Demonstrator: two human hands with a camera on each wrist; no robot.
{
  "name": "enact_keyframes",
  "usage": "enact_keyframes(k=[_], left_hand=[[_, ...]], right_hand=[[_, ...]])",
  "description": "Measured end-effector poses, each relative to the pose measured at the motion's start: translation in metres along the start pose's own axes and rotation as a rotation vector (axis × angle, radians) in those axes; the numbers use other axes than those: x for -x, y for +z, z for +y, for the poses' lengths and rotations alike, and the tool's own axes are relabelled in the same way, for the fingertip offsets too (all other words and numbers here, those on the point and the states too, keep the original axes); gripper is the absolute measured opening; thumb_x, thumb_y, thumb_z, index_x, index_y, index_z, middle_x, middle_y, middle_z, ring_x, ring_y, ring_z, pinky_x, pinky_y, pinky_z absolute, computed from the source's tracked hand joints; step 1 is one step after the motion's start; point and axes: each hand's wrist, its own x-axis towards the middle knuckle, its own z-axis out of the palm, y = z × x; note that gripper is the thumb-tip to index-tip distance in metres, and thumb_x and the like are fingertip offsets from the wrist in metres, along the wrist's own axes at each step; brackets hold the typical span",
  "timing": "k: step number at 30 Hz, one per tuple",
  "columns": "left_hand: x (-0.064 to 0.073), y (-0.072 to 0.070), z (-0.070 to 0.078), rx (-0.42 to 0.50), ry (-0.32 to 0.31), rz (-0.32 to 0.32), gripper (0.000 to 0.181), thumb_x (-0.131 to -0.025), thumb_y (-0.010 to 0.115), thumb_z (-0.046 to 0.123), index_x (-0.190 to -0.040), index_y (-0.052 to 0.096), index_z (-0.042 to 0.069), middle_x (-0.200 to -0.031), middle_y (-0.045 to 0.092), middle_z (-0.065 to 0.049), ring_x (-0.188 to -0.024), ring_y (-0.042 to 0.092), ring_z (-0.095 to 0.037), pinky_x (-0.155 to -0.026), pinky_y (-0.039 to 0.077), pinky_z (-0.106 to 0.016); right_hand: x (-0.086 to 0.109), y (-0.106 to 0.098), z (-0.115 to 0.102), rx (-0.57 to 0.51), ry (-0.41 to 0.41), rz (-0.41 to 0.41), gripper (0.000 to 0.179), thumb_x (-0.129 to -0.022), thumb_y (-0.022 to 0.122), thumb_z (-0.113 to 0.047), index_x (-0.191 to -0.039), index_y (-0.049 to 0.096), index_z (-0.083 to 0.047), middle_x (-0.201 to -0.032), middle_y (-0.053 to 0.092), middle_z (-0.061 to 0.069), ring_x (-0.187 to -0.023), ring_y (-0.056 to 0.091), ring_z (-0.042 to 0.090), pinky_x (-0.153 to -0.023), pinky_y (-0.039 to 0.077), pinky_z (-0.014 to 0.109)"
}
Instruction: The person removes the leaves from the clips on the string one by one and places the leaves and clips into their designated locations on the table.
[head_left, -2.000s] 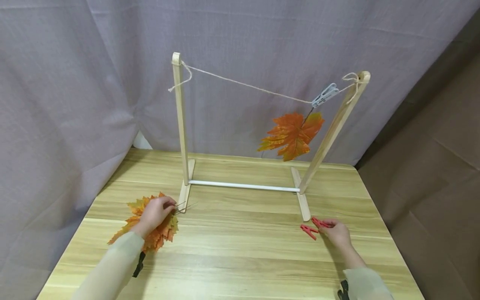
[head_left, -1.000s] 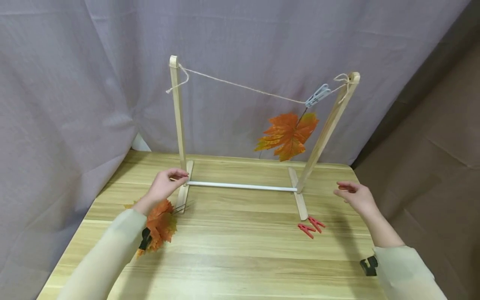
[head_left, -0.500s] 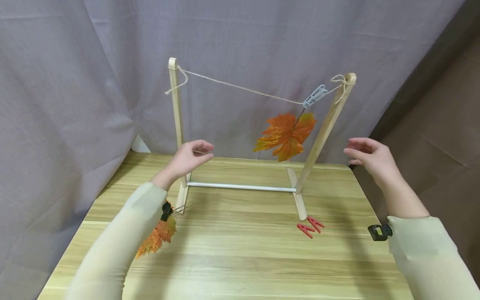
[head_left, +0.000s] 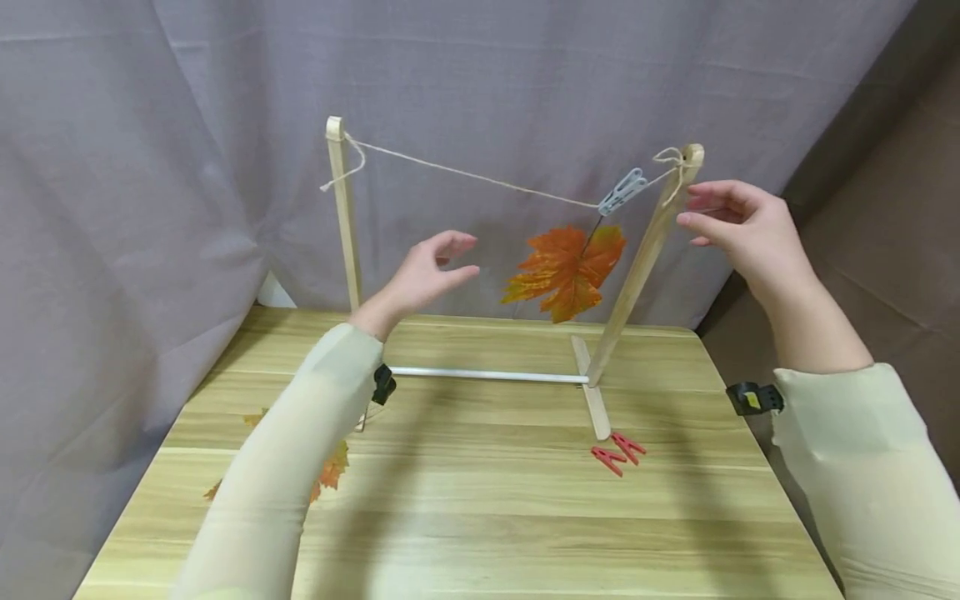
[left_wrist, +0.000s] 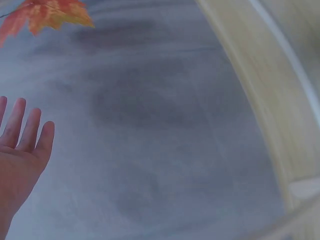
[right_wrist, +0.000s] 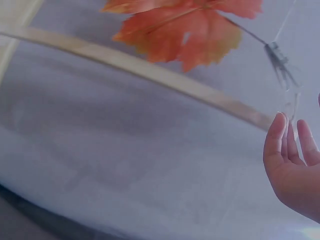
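An orange-and-yellow artificial maple leaf [head_left: 566,271] hangs by its stem from a light blue clothespin [head_left: 622,192], which clips it to a string [head_left: 480,176] tied between two wooden posts. My left hand [head_left: 420,273] is in the air left of the leaf, fingers and thumb spread, holding nothing. Beside the top of the right post [head_left: 645,258], my right hand [head_left: 750,229] is raised with its fingers apart and nothing between them. In the right wrist view the fingertips [right_wrist: 280,122] overlap the upper end of the post, near the clothespin.
Two red clothespins [head_left: 617,452] lie on the wooden table [head_left: 525,517] by the stand's right foot [head_left: 592,400]. More maple leaves [head_left: 330,471] lie at the left, partly hidden by my left forearm. A white rod [head_left: 487,375] joins the posts low down; a grey curtain [head_left: 465,75] hangs behind.
My right hand has left the red clothespins and risen to the right post's top. My left hand has left the pile of leaves and moved up and right, toward the hanging leaf.
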Motion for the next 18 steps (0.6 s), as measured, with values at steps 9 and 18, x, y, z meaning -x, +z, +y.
enact_keyframes(k=[9, 18], left_hand=[[-0.03, 0.027, 0.028, 0.062, 0.02, -0.031, 0.05, -0.086, 0.067, 0.022, -0.131, 0.049, 0.011, -0.134, 0.054, -0.006, -0.124, 0.049, -0.019, -0.105, 0.038, -0.035], [-0.053, 0.06, 0.048, 0.033, 0.066, -0.095, 0.052, -0.086, 0.067, 0.016, -0.133, 0.046, 0.009, -0.134, 0.053, -0.008, -0.122, 0.051, -0.02, -0.1, 0.042, -0.029]], right_hand=[[-0.013, 0.017, -0.032, 0.071, -0.008, -0.029, 0.036, -0.083, 0.071, -0.019, -0.117, 0.06, -0.017, -0.098, 0.057, -0.018, -0.081, 0.056, -0.003, -0.063, 0.047, 0.009], [-0.027, 0.028, -0.044, 0.268, 0.044, -0.128, 0.063, -0.085, 0.068, -0.028, -0.14, 0.042, -0.011, -0.134, 0.048, 0.003, -0.084, 0.052, -0.008, -0.065, 0.046, 0.009]])
